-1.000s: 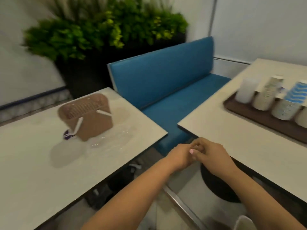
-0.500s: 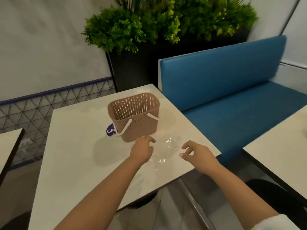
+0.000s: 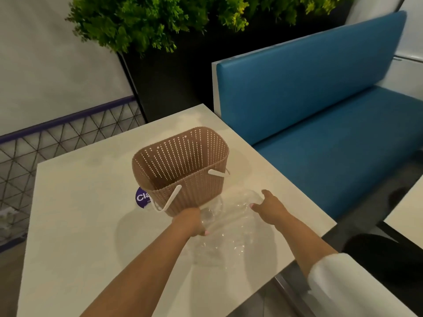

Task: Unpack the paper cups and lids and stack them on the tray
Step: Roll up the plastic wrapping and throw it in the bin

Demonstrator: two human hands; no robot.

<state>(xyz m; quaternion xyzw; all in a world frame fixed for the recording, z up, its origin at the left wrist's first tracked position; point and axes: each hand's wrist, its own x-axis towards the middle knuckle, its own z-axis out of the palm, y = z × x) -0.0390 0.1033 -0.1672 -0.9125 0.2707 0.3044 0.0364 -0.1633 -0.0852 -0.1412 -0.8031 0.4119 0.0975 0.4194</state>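
left hand [image 3: 191,221] gripping clear wrapper [image 3: 229,227], right hand [image 3: 269,205] on its edge, beside basket [image 3: 183,170]

Bare forearms; right white sleeve [image 3: 338,282], seemingly pushed up.

A pale cream, square-cornered table top [image 3: 75,225] with a smooth stone-like finish carries everything here. On it stands a tan perforated plastic basket [image 3: 183,165] with white handles, upright, toward the far side. A round purple sticker with white lettering [image 3: 141,198] lies flat on the table, partly hidden behind the basket's left corner. Crumpled clear plastic wrapping [image 3: 231,225] lies just in front of the basket, touching its base.
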